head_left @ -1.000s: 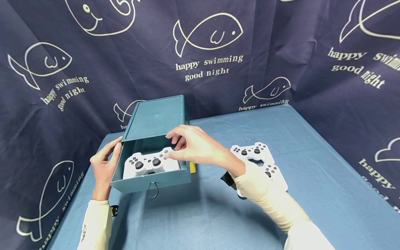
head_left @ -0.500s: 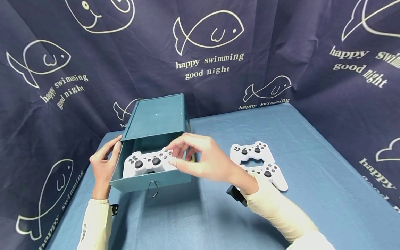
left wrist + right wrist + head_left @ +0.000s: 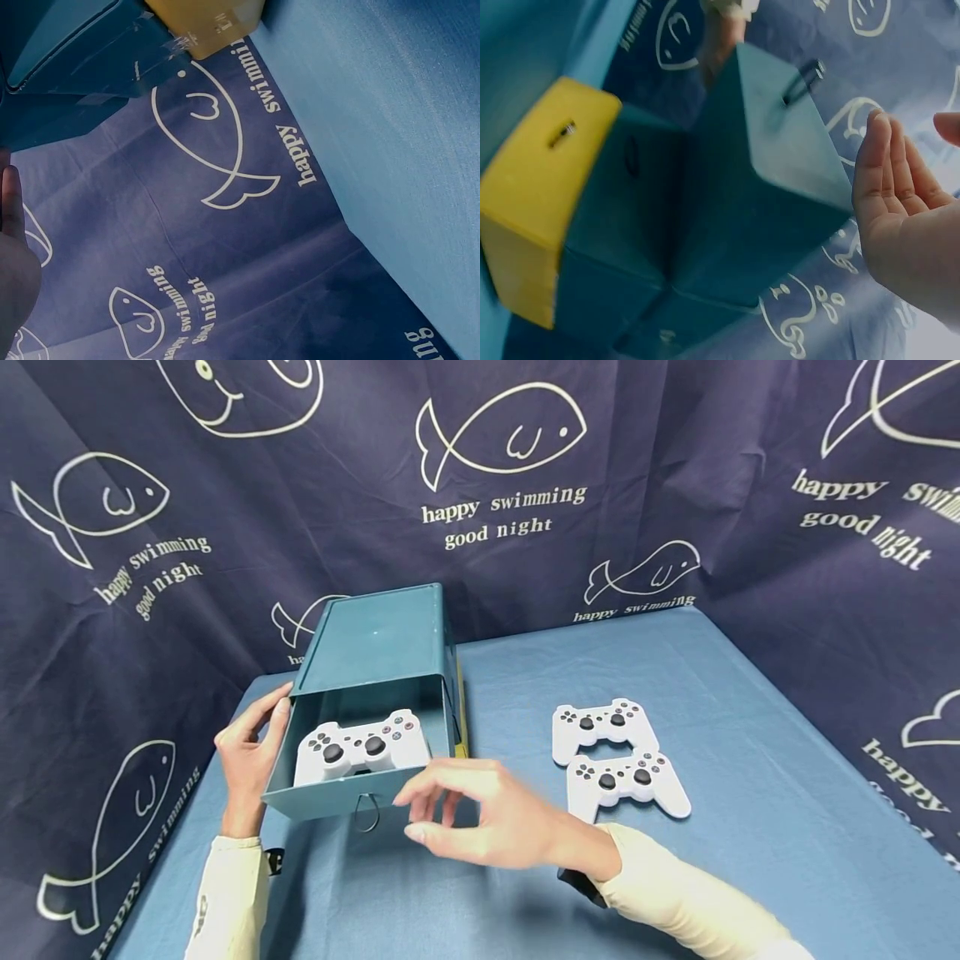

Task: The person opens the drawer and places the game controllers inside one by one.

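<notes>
Teal drawer is probably light, stiff plastic; hook its 6 o'clock ring pull. Left grip straight-fingered at 9 o'clock, touching the cabinet; right grip relaxed, empty.

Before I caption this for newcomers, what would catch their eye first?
Probably the white controller sitting in the pulled-out teal drawer, the left hand at its left edge. Two more white controllers lie close together on the blue table to the right. Behind hangs fish-printed navy cloth.
</notes>
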`<action>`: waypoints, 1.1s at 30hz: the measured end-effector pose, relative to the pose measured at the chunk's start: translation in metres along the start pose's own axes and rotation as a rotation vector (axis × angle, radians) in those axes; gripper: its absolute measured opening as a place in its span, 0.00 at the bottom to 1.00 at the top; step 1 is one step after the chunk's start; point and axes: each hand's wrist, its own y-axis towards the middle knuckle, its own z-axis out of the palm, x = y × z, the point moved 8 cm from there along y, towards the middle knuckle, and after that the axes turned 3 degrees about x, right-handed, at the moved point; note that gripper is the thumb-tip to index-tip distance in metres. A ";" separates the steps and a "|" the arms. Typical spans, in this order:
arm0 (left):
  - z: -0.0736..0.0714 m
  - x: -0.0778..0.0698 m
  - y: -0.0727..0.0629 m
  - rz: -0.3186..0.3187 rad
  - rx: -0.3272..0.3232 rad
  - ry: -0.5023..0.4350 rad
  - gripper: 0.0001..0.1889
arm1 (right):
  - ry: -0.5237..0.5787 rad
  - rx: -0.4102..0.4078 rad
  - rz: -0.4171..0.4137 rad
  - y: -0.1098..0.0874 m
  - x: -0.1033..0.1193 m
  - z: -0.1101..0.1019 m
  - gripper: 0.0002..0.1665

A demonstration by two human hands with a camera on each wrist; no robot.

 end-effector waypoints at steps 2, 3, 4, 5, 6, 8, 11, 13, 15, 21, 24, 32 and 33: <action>0.000 0.000 0.000 -0.002 0.001 0.000 0.11 | -0.003 0.032 0.040 -0.003 -0.005 0.009 0.16; -0.001 0.000 0.000 -0.004 0.001 0.001 0.11 | -0.005 0.046 0.057 -0.005 -0.007 0.013 0.17; 0.000 0.000 0.000 -0.004 0.001 0.000 0.11 | -0.011 0.060 0.076 -0.006 -0.009 0.016 0.17; 0.000 0.000 0.000 -0.003 0.001 -0.001 0.11 | -0.016 0.073 0.095 -0.007 -0.012 0.020 0.18; 0.000 0.000 0.000 -0.003 0.001 -0.002 0.11 | -0.020 0.085 0.114 -0.008 -0.015 0.023 0.18; 0.000 0.000 -0.001 -0.002 -0.001 -0.004 0.11 | -0.011 0.096 0.155 -0.010 -0.021 0.029 0.19; 0.000 0.000 -0.001 -0.002 -0.002 -0.007 0.11 | 0.027 0.089 0.213 -0.012 -0.030 0.035 0.21; -0.001 0.000 -0.001 -0.003 -0.004 -0.011 0.11 | 0.053 0.080 0.241 -0.013 -0.035 0.038 0.22; 0.000 0.000 0.000 -0.006 -0.004 -0.013 0.11 | 0.077 0.077 0.254 -0.013 -0.038 0.041 0.22; 0.000 0.001 0.000 -0.011 0.001 -0.016 0.11 | 0.132 0.075 0.260 -0.011 -0.046 0.050 0.24; 0.000 0.001 0.001 -0.012 0.003 -0.015 0.12 | 0.144 0.065 0.259 -0.010 -0.048 0.052 0.24; -0.001 0.005 0.000 -0.020 0.002 -0.010 0.12 | 0.224 0.047 0.283 -0.009 -0.052 0.060 0.26; -0.001 0.006 0.000 -0.020 0.001 -0.009 0.12 | 0.236 0.048 0.286 -0.009 -0.052 0.061 0.27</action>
